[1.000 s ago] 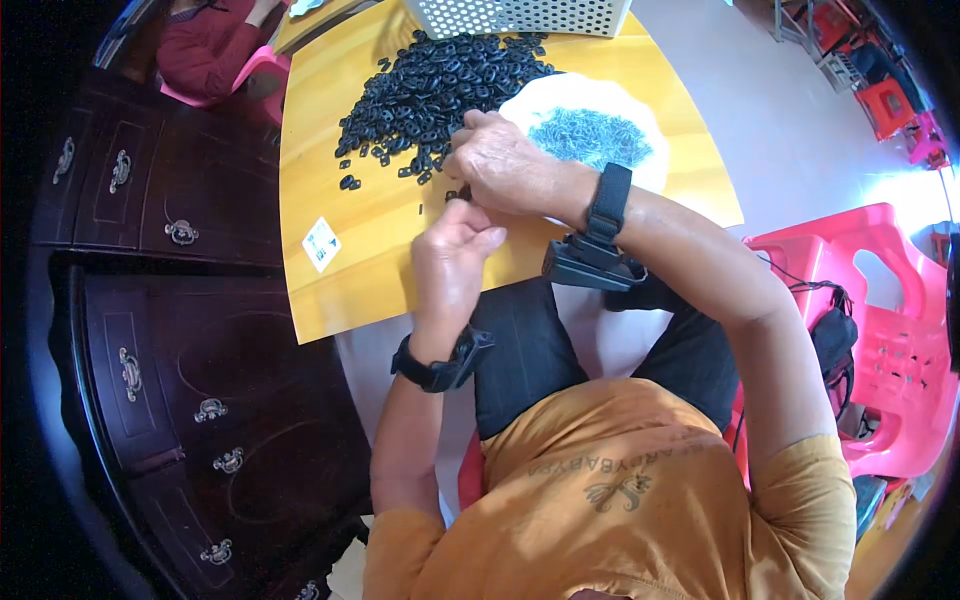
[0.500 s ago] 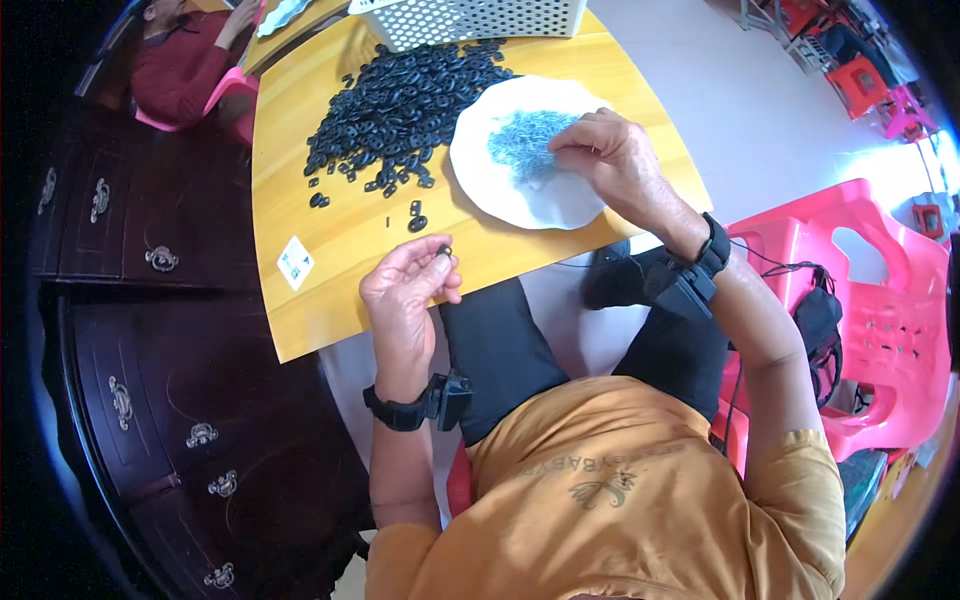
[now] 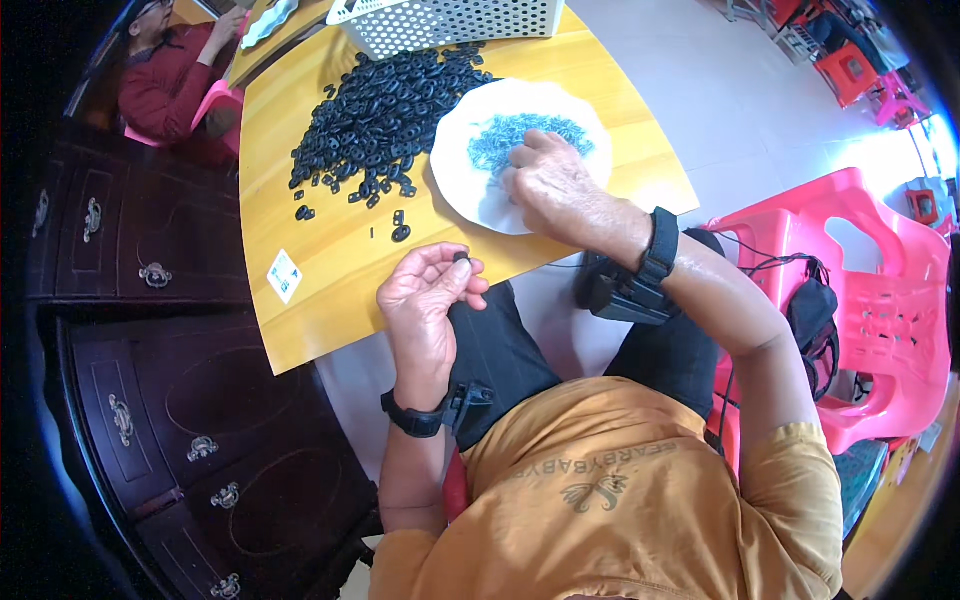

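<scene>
My left hand [image 3: 430,290] is at the near edge of the table. Its thumb and fingers pinch a small black part [image 3: 461,257]. Over the white scalloped plate [image 3: 462,185], my right hand [image 3: 560,188] is curled with the knuckles up. Its fingertips are hidden, so whatever they hold cannot be seen. A heap of thin, bluish metal pins [image 3: 490,148] lies on the plate, beyond the right hand. To the plate's left spreads a large pile of small black parts [image 3: 370,125] with holes. A few loose black parts [image 3: 401,232] lie between the pile and my left hand.
A white perforated basket [image 3: 450,28] stands at the table's far edge. A white printed card [image 3: 284,276] lies at the left. Dark drawers [image 3: 200,400] flank the table, and a pink chair [image 3: 860,330] is at my right. Another person [image 3: 165,80] sits at far left.
My right hand has moved left and nearer across the plate, turning knuckles up. My left hand keeps its pinch on the black part. The whole view has shifted slightly.
</scene>
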Demonstrator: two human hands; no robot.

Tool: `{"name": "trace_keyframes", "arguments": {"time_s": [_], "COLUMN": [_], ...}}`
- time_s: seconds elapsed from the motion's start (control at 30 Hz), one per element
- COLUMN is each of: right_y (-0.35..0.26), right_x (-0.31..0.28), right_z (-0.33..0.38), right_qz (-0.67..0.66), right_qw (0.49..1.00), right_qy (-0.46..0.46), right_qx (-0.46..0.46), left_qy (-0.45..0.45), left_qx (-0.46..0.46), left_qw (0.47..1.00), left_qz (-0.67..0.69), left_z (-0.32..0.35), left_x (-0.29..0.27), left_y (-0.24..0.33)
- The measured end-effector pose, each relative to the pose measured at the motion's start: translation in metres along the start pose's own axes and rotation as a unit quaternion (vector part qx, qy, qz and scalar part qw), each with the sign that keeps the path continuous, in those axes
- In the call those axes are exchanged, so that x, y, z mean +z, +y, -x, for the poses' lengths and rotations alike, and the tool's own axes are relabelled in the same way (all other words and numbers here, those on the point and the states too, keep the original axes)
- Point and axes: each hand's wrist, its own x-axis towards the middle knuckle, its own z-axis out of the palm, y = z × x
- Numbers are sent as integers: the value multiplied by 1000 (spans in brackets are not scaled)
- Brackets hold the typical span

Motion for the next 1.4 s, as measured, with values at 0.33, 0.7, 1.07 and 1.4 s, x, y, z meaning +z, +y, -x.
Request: {"name": "trace_keyframes", "arguments": {"time_s": [0.33, 0.7, 1.07, 1.4], "right_y": [-5, -12, -18, -20], "right_x": [-1, -16, -9, -18], "right_z": [-1, 27, 53, 43], "right_qz": [-20, -41, -91, -364], "right_qw": [997, 998, 988, 906], "right_qy": [-49, -28, 101, 151], "right_qx": [-49, -40, -74, 158], "left_qy": [5, 28, 12, -13], "left_qx": [2, -3, -11, -52], "left_qw": [1000, 999, 998, 992], "left_qz": [4, 36, 60, 112], "left_z": [-2, -2, -3, -4], "left_x": [-5, -2, 6, 13], "left_y": [-5, -4, 0, -6]}}
